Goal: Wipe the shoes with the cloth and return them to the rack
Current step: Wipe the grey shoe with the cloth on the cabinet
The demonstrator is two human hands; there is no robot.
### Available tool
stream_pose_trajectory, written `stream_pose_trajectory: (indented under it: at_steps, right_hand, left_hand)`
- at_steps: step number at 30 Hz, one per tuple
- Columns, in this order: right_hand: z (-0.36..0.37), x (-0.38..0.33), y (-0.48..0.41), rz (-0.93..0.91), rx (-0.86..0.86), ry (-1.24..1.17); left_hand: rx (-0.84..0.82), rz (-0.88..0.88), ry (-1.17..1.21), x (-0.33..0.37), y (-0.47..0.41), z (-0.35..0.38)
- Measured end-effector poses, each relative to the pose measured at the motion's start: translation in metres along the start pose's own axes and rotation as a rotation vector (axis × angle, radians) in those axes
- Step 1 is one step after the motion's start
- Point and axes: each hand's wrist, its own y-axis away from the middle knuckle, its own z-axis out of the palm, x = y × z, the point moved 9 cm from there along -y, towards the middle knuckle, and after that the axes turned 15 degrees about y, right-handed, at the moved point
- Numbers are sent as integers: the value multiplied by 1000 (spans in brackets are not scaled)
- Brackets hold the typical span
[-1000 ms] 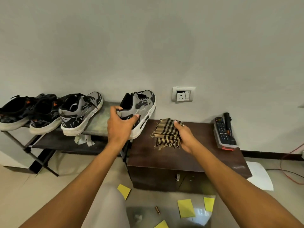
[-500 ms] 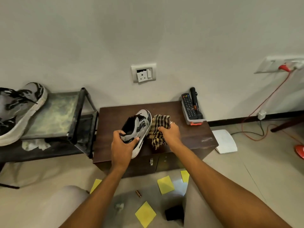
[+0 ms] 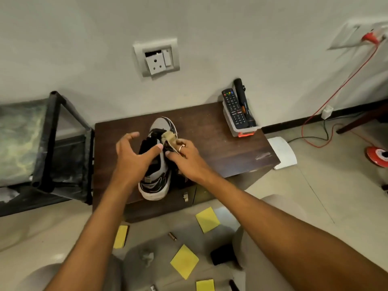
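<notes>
Sitting sole-down on the dark surface (image 3: 220, 148), toe toward the wall (image 3: 231, 38), the shoe (image 3: 155, 183) is no longer gripped: the left hand (image 3: 130, 158) has let go, fingers spread apart above it. The right hand (image 3: 186, 158) pinches the bunched cloth (image 3: 169, 139), now against the shoe's upper.
</notes>
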Motion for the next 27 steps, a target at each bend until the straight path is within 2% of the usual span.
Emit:
stream_pose_trajectory:
  at_steps: [3,6,10,15,19,24,27]
  right_hand:
    - [7,7,-2,74,-83,-105]
    - [11,-3,-7,-32,-111,-4]
    - [17,2,-12,-52,-53,6]
    - [24,-4,9,-114,-23,-18]
    - [14,-12,24,-259,13,45]
    - [1,2,0,-179,72,207]
    - [11,-22,14,-300,56,163]
  left_hand:
    - [-80,-89,-33,-26,-18,11]
    - [-143,-117,-83,-34,-20,23]
    - [-111,-215,-99,-48,-28,18]
    - [-92,-185,-28,-38,-21,16]
    - [-122,-186,35,-35,-17,19]
    - [-126,-193,64,-36,-17,22]
    - [-103,-187,74,-38,-18,17]
